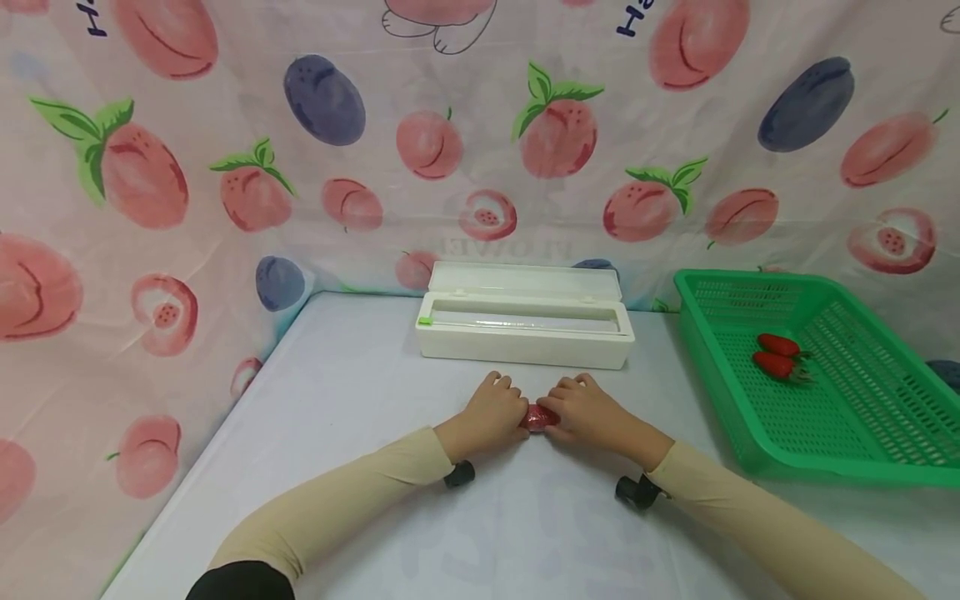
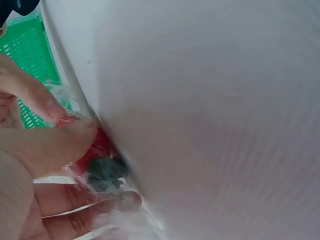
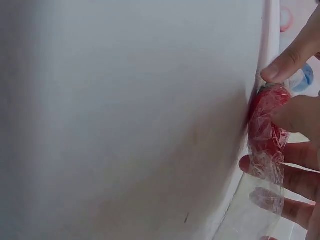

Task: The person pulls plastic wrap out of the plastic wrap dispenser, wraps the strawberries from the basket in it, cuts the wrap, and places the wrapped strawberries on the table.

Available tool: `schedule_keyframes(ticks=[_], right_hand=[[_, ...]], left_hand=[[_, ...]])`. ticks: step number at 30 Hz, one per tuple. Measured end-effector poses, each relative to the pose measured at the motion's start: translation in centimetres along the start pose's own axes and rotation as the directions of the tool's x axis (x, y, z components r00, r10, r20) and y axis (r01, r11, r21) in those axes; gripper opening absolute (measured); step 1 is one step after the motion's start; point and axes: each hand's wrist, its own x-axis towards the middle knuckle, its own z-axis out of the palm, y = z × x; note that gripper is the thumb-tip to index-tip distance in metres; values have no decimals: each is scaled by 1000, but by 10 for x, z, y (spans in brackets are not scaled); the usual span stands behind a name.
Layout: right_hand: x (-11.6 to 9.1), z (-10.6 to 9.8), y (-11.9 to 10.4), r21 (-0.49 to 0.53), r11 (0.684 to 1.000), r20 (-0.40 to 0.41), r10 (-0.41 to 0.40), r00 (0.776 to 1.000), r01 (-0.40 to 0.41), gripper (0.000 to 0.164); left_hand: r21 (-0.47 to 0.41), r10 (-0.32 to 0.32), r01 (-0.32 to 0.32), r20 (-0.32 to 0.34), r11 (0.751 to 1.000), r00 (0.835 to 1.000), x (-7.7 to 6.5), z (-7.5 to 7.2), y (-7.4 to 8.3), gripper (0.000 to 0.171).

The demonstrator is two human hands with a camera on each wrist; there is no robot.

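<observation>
A red strawberry (image 1: 537, 418) wrapped in clear cling film (image 3: 268, 192) lies on the white table between both hands. My left hand (image 1: 489, 417) pinches its left end, where the left wrist view shows dark green leaves (image 2: 106, 174) under the film. From the other side my right hand (image 1: 591, 417) holds the wrapped fruit between thumb and fingers. Loose film trails across the right fingers in the right wrist view. Just beyond the hands stands a white cling film box (image 1: 525, 347) with its lid raised.
On the right is a green plastic basket (image 1: 720, 400) with two red strawberries (image 1: 778, 365) in it. A fruit-print cloth (image 1: 465, 83) hangs behind and along the left of the white table (image 1: 360, 367). A small green slider (image 1: 425, 321) sits at the box's left end.
</observation>
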Motion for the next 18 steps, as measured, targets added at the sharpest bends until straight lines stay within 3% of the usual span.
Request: schedule_keyframes(ticks=[6,13,18], right_hand=[[-2,1,1,29,999,-34,-16,999,17,42],[-1,1,1,60,998,-25,-18,1000,19,26],[1,0,2,104,993,-25,50,998,-47,21]], left_hand=[[20,-8,9,-15,1000,1000,-1,0,1,37],[35,12,-9,-82,999,997,-1,-4,3,37],[47,-22,26,-80,999,997,1,-1,2,31]])
